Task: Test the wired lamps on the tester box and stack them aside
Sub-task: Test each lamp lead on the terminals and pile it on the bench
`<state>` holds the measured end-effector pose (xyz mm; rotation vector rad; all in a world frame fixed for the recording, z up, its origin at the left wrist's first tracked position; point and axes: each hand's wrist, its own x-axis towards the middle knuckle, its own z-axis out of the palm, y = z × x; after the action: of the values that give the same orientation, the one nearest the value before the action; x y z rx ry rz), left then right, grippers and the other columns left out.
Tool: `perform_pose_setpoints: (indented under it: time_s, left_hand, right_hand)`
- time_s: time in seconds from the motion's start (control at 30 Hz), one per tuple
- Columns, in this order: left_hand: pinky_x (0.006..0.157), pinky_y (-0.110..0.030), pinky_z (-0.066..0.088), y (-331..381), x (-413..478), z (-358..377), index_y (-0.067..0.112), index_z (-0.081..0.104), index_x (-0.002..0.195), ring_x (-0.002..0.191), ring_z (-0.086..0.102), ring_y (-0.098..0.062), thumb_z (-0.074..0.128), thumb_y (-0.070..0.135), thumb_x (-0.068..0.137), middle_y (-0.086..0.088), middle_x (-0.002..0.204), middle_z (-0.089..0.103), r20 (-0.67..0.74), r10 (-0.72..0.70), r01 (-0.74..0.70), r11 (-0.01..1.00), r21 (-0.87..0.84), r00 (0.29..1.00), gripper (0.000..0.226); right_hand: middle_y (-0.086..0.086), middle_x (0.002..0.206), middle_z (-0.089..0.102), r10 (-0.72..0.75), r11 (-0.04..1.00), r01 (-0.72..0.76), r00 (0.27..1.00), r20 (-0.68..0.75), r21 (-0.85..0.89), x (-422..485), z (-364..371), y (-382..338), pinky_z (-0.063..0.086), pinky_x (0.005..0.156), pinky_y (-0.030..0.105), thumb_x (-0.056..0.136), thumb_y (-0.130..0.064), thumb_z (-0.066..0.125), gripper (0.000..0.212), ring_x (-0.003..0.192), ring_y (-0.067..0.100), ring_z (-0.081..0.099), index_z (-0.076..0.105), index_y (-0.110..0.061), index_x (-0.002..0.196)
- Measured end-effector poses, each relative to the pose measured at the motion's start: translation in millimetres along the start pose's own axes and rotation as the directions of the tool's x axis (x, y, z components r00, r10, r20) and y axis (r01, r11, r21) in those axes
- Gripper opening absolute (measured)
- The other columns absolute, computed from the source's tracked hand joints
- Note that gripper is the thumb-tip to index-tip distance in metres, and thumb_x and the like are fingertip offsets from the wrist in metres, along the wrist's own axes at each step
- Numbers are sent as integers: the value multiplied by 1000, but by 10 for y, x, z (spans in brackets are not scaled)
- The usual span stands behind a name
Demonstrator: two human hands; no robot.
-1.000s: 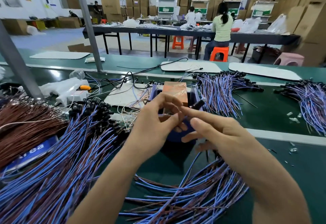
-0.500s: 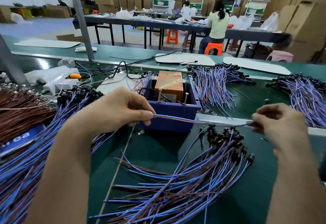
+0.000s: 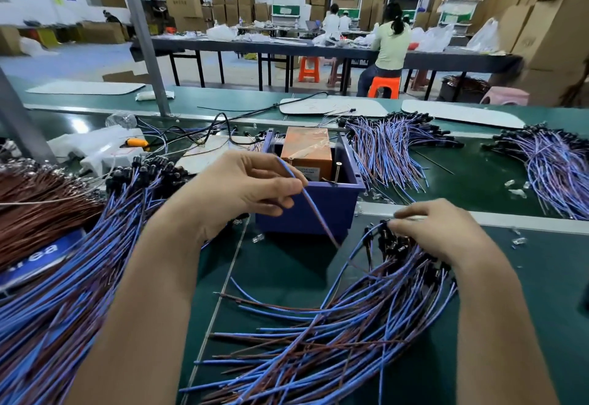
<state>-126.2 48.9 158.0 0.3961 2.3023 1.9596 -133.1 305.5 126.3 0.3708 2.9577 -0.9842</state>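
Obs: the left hand [image 3: 248,188] grasps one wired lamp [image 3: 314,213] by its blue-and-brown lead, thumb pinched against forefinger, just in front of the tester box [image 3: 334,204]. From the pinch the lead slants down across the box's front wall toward the near pile [image 3: 318,325].

Change: a second ago both hands were up at the box rim with a lamp head between them. Half a second ago this lead was stretched level from hand to hand. Now the right hand [image 3: 439,229] has dropped onto the black lamp heads at the far end of the near pile, and the lead has gone slack on that side.

Right hand state: fingers curled, tips together on the heads. Cannot tell whether it grasps a head or only touches, nor whether that head belongs to the held lead.

Reading: the test contact for this piece looks finished and it is being laid onto the near pile, which sits at the tabletop's near edge, right of the middle. It may instead be a reach for the next piece; not settled from this view.

Stock elsewhere: a large left pile [image 3: 63,277] along the left edge, and two far piles [image 3: 392,149] toward the far edge right of the box
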Motion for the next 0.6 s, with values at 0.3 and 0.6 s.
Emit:
perform_pose_setpoints:
  time_s: [0.3,0.6]
  left_hand:
    - [52,-17,53,-195,185,305,11,65,77,51,64,-8,69,2,81,-3,58,67,-98,-71,56,988,-145,993,11]
    - [51,-14,52,-273,260,363,10,65,74,47,59,-3,70,3,82,1,56,68,-210,-35,18,996,-83,977,11]
  right_hand:
    - [7,72,71,-367,680,200,926,90,706,-282,258,-588,54,52,19,82,-2,70,7,59,9,66,69,-6,87]
    - [5,65,69,-296,634,191,955,6,749,-139,436,-530,49,45,19,83,5,67,17,53,10,66,68,-12,78]
